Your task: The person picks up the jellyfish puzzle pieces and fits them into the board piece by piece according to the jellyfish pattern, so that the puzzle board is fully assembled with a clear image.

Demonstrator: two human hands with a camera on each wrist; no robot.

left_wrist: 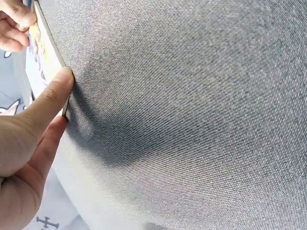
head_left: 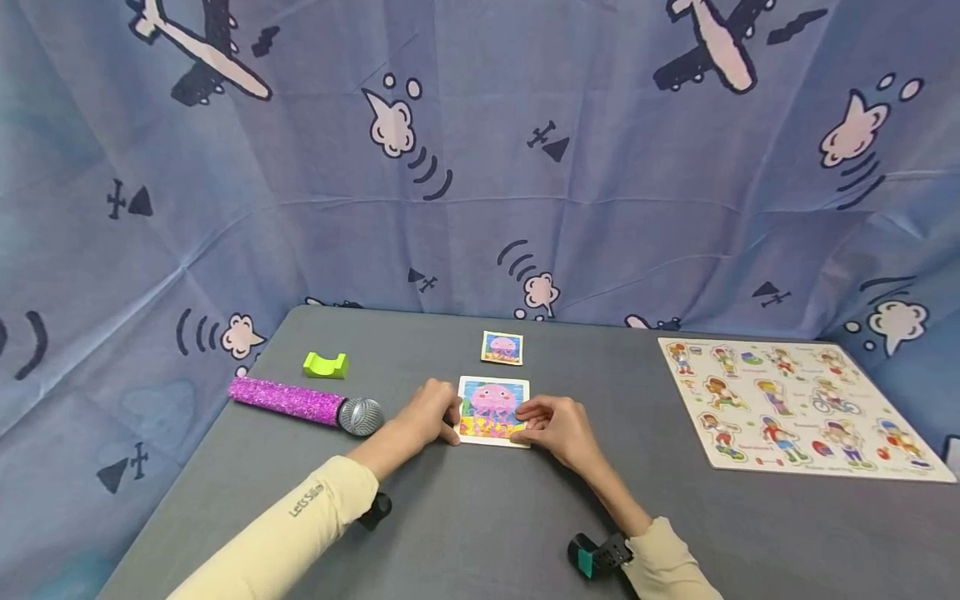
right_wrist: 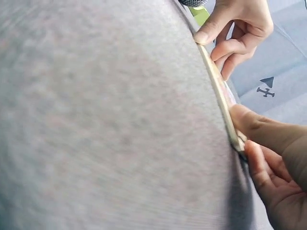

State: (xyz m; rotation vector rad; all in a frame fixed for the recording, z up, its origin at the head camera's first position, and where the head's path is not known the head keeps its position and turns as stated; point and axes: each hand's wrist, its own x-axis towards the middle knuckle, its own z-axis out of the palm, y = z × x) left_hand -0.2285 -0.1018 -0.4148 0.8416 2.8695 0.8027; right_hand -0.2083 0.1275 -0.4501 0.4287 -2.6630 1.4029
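A square picture board (head_left: 489, 404) with a white border and a pink jellyfish-like figure lies on the grey table. My left hand (head_left: 427, 412) holds its left side, the thumb (left_wrist: 60, 82) at the near corner and a fingertip lower along the edge. At the opposite side my right hand (head_left: 561, 427) grips the board, thumb over the near right corner and fingers at the right edge. From the right wrist view, the board's pale, thin edge (right_wrist: 218, 93) runs between both hands. Just beyond it lies a small card (head_left: 502, 348) with a matching picture.
To the left lie a glittery purple microphone (head_left: 288, 399) and a lime-green curved block (head_left: 326, 365). A large board (head_left: 795, 408) with printed children figures covers the right side of the table (head_left: 600, 367). Behind hangs a blue cloth (head_left: 465, 167) printed with planes.
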